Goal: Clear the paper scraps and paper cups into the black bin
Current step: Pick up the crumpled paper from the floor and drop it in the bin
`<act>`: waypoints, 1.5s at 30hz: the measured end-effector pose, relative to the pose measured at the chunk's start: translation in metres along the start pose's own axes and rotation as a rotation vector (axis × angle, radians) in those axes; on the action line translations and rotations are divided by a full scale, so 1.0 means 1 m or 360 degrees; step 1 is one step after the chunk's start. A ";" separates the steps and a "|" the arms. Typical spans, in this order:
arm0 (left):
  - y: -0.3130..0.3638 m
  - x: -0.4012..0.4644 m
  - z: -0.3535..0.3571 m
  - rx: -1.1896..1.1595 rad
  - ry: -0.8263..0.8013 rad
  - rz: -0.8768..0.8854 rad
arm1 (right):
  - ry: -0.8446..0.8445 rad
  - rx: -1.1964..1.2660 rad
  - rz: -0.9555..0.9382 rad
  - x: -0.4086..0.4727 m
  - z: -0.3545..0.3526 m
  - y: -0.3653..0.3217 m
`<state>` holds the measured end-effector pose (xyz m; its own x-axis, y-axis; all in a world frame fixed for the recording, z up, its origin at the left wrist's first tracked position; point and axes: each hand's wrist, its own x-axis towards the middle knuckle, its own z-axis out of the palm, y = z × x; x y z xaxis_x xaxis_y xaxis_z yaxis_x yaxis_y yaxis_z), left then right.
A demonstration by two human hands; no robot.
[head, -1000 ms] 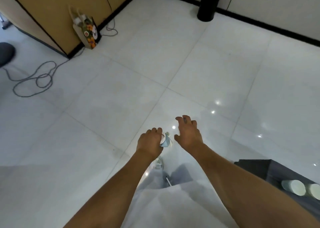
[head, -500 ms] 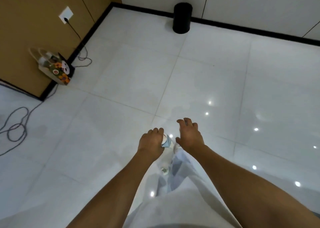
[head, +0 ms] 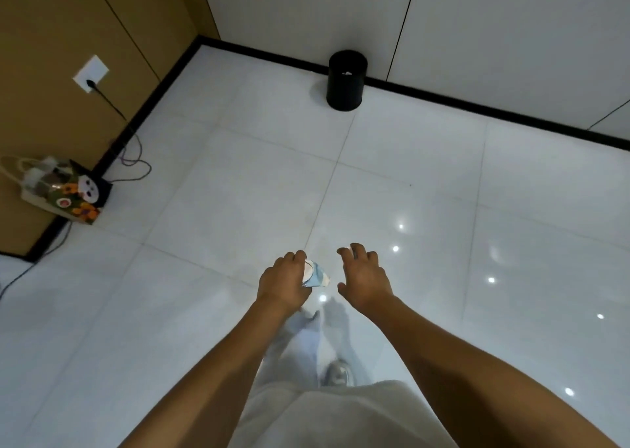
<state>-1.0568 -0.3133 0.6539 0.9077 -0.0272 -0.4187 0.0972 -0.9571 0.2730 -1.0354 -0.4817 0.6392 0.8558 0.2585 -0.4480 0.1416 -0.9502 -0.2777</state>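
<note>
At nine o'clock, a patterned bag (head: pixel 61 188) against the brown wall, cable (head: pixel 134 166) looping beside it. Near centre, left hand (head: pixel 283 285) curled round a crumpled paper cup (head: pixel 316 274), blue and white, only its end poking out toward three o'clock. Just beside, right hand (head: pixel 364 277) spread loose, holding nothing. At twelve o'clock, well apart, black bin (head: pixel 347 81) against the skirting.

Risks, judged: a toss from this far likely to miss or bounce off the rim; loose grip could drop the cup in walking; glossy floor (head: pixel 238 192) may be slippery.

Hard to tell: most of the cup hidden in the palm; the pale bit inside the bin unidentifiable; feet blurred.
</note>
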 end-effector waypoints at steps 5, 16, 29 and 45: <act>-0.023 0.126 -0.062 -0.0005 0.0030 0.0050 | 0.0048 0.0034 0.0088 0.119 -0.053 -0.010; -0.022 0.348 -0.191 0.0045 0.0031 0.0220 | 0.0125 0.0292 0.0306 0.325 -0.180 -0.005; 0.043 0.620 -0.307 0.0005 0.0103 0.0114 | 0.0145 0.0303 0.0250 0.586 -0.340 0.077; 0.026 0.933 -0.411 0.0115 -0.0147 0.0177 | 0.0068 0.0448 0.0483 0.879 -0.437 0.107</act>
<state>-0.0394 -0.2445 0.6264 0.8695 -0.1574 -0.4682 -0.0345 -0.9649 0.2603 -0.0506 -0.4326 0.5873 0.8584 -0.0393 -0.5114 -0.2571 -0.8958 -0.3626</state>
